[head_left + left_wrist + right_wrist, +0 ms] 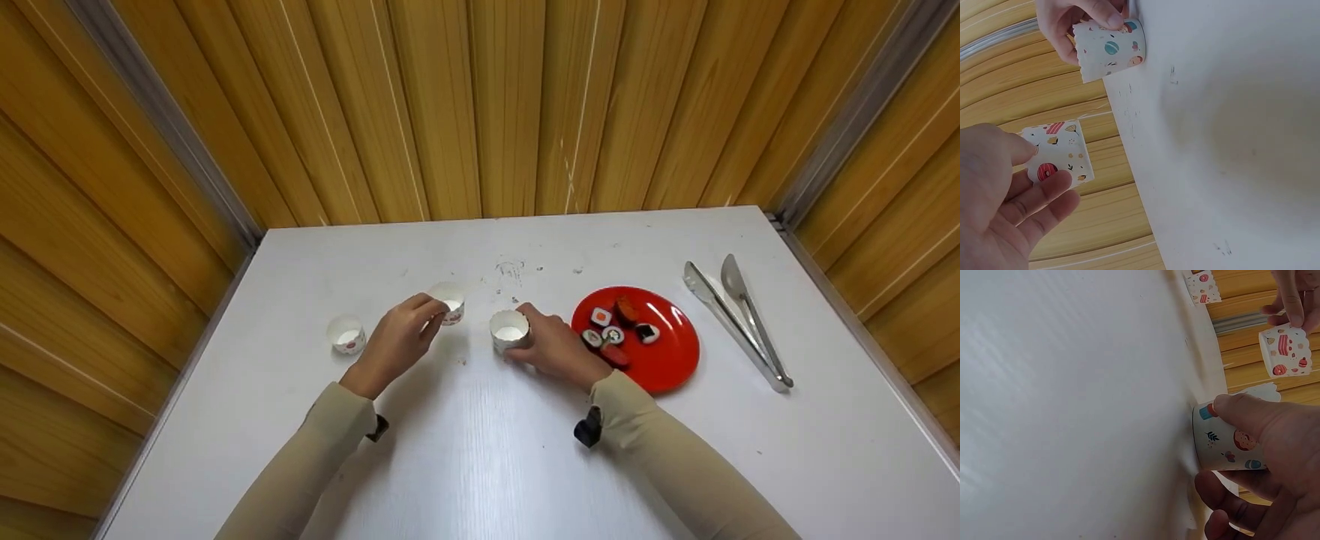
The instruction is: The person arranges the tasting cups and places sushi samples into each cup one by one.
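My left hand (pixel 401 337) pinches a white paper baking cup (pixel 1064 154) with red cake prints by its side, thumb on one face and fingers on the other. In the left wrist view this cup is held up off the table. To the right, my right hand (pixel 559 349) grips a second paper baking cup (pixel 1230 439) with blue and pink prints, its open top facing up; its base is at the tabletop. A third paper baking cup (pixel 348 337) with red prints stands on the table, left of my left hand.
Beside my right hand lies a red plate (pixel 671 367) with several sushi pieces (pixel 649 334) grouped mostly on its left half. Metal tongs (pixel 733 279) lie farther right on the white table (pixel 487 465). Wood-look panels (pixel 502 112) rise behind the table and at both sides.
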The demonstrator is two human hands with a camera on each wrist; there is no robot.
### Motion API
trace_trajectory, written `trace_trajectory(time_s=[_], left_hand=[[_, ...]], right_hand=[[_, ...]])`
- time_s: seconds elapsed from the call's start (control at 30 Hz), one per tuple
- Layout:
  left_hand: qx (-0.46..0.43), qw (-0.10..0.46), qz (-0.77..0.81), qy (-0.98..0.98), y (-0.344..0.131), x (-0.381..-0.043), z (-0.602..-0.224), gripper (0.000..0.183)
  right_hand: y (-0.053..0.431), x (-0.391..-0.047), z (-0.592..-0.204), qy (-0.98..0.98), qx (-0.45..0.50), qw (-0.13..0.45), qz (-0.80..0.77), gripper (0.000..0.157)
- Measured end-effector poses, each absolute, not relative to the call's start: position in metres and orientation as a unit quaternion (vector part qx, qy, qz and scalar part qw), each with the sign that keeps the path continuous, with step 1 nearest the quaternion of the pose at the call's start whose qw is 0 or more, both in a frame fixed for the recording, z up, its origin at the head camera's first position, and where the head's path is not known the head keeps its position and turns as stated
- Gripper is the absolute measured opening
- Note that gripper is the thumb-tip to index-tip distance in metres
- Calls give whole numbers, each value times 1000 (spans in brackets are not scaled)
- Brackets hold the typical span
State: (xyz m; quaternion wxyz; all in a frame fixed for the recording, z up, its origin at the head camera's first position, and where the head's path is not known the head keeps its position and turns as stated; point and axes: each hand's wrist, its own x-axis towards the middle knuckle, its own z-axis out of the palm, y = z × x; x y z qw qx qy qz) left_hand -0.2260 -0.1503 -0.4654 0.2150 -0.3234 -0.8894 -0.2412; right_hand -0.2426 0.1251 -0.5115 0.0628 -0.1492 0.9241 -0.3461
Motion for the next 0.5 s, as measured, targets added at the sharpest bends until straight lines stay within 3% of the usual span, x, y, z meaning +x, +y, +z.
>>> trace_trajectory(time_s=[0.5], left_hand=[[-307,190,-257,-897,-177,-221,-477,12]], right_hand=[[127,-240,-509,929,-145,61,-336,57]])
